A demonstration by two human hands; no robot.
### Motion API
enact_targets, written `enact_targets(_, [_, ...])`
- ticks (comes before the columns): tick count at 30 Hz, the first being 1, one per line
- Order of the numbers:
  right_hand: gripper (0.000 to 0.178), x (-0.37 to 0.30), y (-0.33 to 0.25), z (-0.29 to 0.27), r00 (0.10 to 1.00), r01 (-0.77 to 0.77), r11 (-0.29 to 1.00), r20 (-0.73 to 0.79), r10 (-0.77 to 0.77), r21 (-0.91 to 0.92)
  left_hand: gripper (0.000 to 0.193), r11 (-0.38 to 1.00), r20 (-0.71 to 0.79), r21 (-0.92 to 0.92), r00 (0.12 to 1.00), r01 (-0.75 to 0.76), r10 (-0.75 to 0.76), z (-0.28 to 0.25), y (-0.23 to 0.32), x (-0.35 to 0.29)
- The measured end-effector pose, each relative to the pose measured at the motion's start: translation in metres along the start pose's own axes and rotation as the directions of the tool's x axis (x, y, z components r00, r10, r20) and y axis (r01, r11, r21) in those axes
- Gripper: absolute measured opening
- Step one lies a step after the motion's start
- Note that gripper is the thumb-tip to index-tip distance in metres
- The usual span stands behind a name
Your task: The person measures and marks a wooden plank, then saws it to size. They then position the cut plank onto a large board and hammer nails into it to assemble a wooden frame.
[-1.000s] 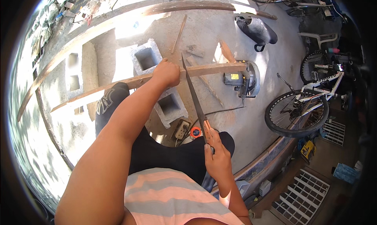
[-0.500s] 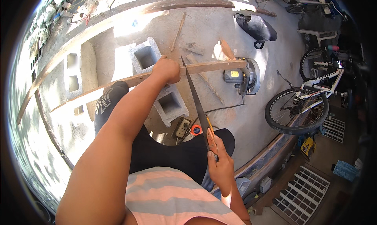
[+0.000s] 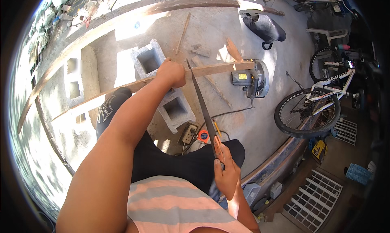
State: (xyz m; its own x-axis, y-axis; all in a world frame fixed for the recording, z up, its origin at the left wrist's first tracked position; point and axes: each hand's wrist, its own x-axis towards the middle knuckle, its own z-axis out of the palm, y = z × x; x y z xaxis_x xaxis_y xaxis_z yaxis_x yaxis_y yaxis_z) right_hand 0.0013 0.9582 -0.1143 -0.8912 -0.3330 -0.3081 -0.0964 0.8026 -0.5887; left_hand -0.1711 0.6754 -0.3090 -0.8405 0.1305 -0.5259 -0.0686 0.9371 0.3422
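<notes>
A long wooden board [image 3: 219, 68] lies across the concrete blocks [image 3: 149, 59], with its left stretch beside my left knee. My left hand [image 3: 172, 73] is closed over the board, gripping it near the blocks. In my right hand [image 3: 227, 170] I grip the wooden handle of a handsaw [image 3: 203, 103]. The dark blade points away from me, and its far part crosses the board just right of my left hand. A second concrete block [image 3: 175, 110] stands on the near side of the board.
A circular saw [image 3: 252, 79] rests at the board's right end. Near my knees are a power outlet box [image 3: 188, 133], an orange tape measure [image 3: 203, 136] and a yellow pencil [image 3: 218, 129]. A white bicycle [image 3: 317, 103] stands to the right. A black bag-like object [image 3: 266, 27] lies beyond the circular saw.
The handsaw and my right hand have shifted slightly toward me. My right knee has dropped a little, uncovering more of the pencil. My left hand keeps its grip on the board.
</notes>
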Motion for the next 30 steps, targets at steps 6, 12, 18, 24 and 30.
enact_targets(6, [0.064,0.161,0.0,0.061,0.997,-0.031,0.994,-0.08,0.022,-0.105,0.034,1.0,-0.02,-0.003,1.0,-0.019,0.019,-0.014,0.017,0.007])
enact_targets(12, [0.061,0.077,0.0,0.036,0.998,-0.058,0.997,-0.009,0.057,-0.048,0.036,0.999,-0.032,-0.001,0.999,0.042,-0.042,-0.027,-0.013,0.008])
enact_targets(18, [0.061,0.013,0.005,0.003,1.0,-0.028,0.999,0.002,0.028,0.041,0.037,1.0,-0.008,0.019,1.0,0.016,-0.016,-0.008,-0.002,0.008])
enact_targets(24, [0.06,0.191,-0.028,0.054,0.999,-0.043,0.995,0.012,0.044,-0.085,0.038,1.0,-0.046,0.012,0.999,0.005,-0.004,-0.012,0.003,0.007])
enact_targets(30, [0.058,-0.028,-0.018,-0.02,0.991,-0.134,0.991,0.022,0.134,-0.011,0.038,0.999,-0.001,0.03,1.0,0.014,-0.014,-0.015,-0.002,0.007])
